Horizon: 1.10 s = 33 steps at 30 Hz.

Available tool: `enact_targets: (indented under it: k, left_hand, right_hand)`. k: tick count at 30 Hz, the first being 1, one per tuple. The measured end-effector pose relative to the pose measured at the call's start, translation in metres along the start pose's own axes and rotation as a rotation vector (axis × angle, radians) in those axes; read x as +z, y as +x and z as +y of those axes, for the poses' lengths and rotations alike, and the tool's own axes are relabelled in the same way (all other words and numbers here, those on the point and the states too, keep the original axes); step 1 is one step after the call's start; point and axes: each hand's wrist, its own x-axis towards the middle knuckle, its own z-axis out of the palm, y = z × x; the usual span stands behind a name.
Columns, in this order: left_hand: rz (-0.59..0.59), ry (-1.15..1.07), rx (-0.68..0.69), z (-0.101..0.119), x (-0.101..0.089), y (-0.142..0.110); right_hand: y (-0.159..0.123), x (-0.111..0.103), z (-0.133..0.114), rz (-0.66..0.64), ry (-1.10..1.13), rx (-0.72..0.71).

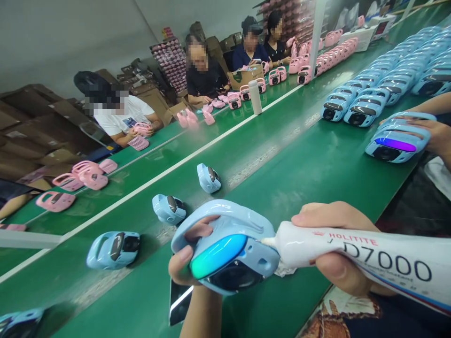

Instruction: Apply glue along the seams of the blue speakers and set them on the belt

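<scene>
My left hand (186, 263) is wrapped round a light blue toy camera (229, 244) with a glowing teal strip on its front, held above the green belt near the bottom centre. My right hand (331, 244) grips a white glue tube (369, 263) printed "D7000". The tube's nozzle tip touches the right side of the toy's front. A dark flat phone (179, 300) lies on the belt just under my left wrist.
Three blue toy cameras (169, 209) lie loose on the green conveyor belt (282, 159), with rows more (380, 84) at the far right. A co-worker's hand (437, 136) holds one lit purple at the right. Across the belt sit several people with pink units (88, 173) and a white bottle (255, 96).
</scene>
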Motion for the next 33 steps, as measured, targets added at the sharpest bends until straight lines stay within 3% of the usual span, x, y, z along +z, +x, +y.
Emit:
enact_targets:
  k: [2, 5, 11, 14, 19, 23, 27, 30, 33]
  left_hand:
    - [0.036, 0.007, 0.006, 0.001, 0.003, 0.000]
    - [0.072, -0.074, -0.034, -0.001, 0.009, -0.001]
    - [0.103, -0.212, 0.016, -0.006, 0.014, 0.001]
    - [0.098, -0.203, 0.021, -0.003, 0.015, 0.001]
    - [0.067, -0.166, -0.058, 0.001, 0.015, 0.000]
    - [0.106, -0.214, -0.076, 0.003, 0.020, 0.002]
    - [0.086, -0.309, -0.289, 0.006, 0.024, 0.002]
    - [0.007, -0.402, -0.493, 0.007, 0.022, -0.001]
    - [0.015, -0.417, -0.542, 0.005, 0.018, -0.001]
  right_hand:
    - [-0.002, 0.010, 0.005, 0.137, -0.077, -0.150]
    - [-0.002, 0.018, 0.008, 0.294, -0.132, -0.249]
    - [0.003, -0.005, 0.007, -0.056, -0.229, -0.322]
    - [0.003, -0.006, 0.006, -0.058, -0.228, -0.343]
    - [-0.001, 0.008, 0.004, 0.089, -0.196, -0.439]
    - [-0.010, 0.007, 0.004, 0.140, -0.082, -0.400]
    - [-0.017, -0.004, 0.002, 0.223, -0.024, -0.363]
    - [-0.017, -0.012, 0.002, 0.022, -0.111, -0.405]
    - [-0.016, -0.012, 0.006, -0.074, -0.119, -0.446]
